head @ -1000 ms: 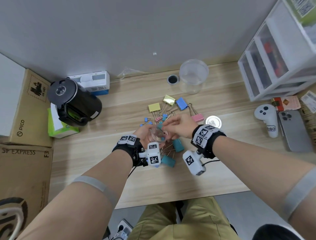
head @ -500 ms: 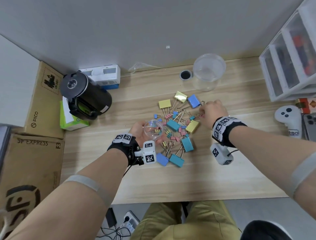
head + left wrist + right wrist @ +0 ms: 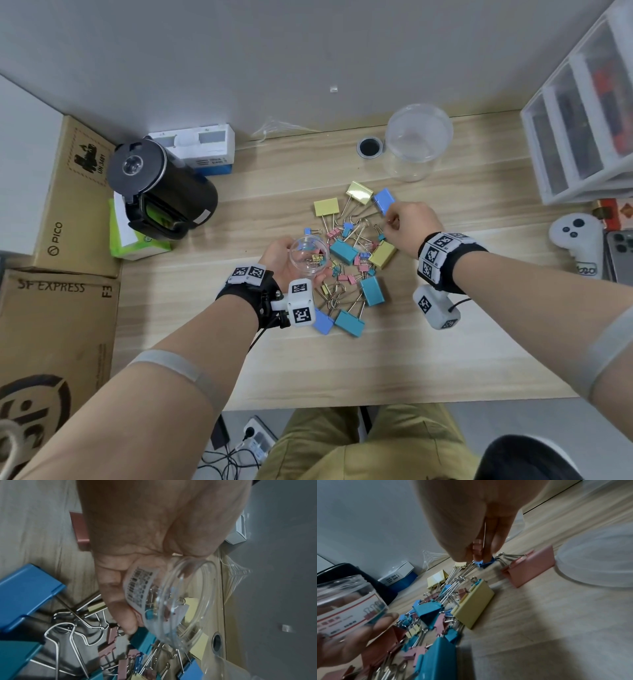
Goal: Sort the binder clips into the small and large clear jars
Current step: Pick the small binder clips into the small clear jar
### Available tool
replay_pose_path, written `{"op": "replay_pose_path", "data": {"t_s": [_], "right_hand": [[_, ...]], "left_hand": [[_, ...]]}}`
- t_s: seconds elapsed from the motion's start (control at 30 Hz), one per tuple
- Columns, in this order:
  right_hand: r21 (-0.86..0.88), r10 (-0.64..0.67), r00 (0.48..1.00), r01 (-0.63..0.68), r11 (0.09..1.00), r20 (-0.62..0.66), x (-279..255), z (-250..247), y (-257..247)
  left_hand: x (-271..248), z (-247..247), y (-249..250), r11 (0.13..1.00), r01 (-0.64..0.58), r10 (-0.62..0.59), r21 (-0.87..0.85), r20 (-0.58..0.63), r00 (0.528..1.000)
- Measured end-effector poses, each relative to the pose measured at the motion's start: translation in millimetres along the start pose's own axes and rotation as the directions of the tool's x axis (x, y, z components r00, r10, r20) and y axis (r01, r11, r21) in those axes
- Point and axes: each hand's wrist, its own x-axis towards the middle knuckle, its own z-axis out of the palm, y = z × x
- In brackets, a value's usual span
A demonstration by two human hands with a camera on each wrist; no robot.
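- Two hands are over the pile of binder clips (image 3: pixel 349 260) in the middle of the wooden desk (image 3: pixel 445 359)
- Left hand (image 3: pixel 279 258) is curled round the small clear jar (image 3: pixel 308 258), holding it tipped at the left edge of the pile; a few little clips lie inside the jar
- Right hand (image 3: pixel 409 228) is at the far right edge of the pile, fingers bunched together, pinching a small pink clip (image 3: pixel 477 549) with its fingertips just above a small blue clip (image 3: pixel 485 562)
- Large clear jar (image 3: pixel 416 142) stands upright at the back of the desk, well apart from both hands, beside a round cable hole (image 3: pixel 369 148)
- Bare desk lies between the pile and the near edge
- On the left sits a black kettle (image 3: pixel 161 192); on the right stand white drawers (image 3: pixel 582 130) and a white controller (image 3: pixel 577 246)
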Motion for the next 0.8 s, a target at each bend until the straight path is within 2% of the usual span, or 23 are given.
{"op": "replay_pose_path", "data": {"t_s": [0.17,0.3,0.43,0.57,0.8], "right_hand": [[0.012,0.077,0.987,-0.080,0.997,0.143,7.4,9.1,-5.8],[-0.052,0.054,0.956,-0.041,0.998,0.289,13.9,18.6,-7.2],[-0.099,0.060,0.947,-0.030,0.995,0.317,13.9,25.6,-8.1],[-0.193,0.006,0.947,0.059,0.979,0.323,12.6,27.4,-6.2],[-0.111,-0.098,0.945,0.138,0.984,0.311,5.5,24.6,-4.3]], "left_hand": [[0.0,-2.6,3.0,1.000,0.003,-0.003,0.009,-0.011,1.000],[1.1,-9.4,2.3,1.000,-0.003,0.003,-0.020,-0.010,1.000],[3.8,-13.5,1.1,0.999,0.005,-0.006,-0.039,-0.017,1.000],[5.6,-15.4,0.9,0.999,0.007,-0.008,-0.042,-0.014,1.000],[5.0,-13.0,0.6,1.000,0.007,-0.008,-0.030,-0.007,1.000]]}}
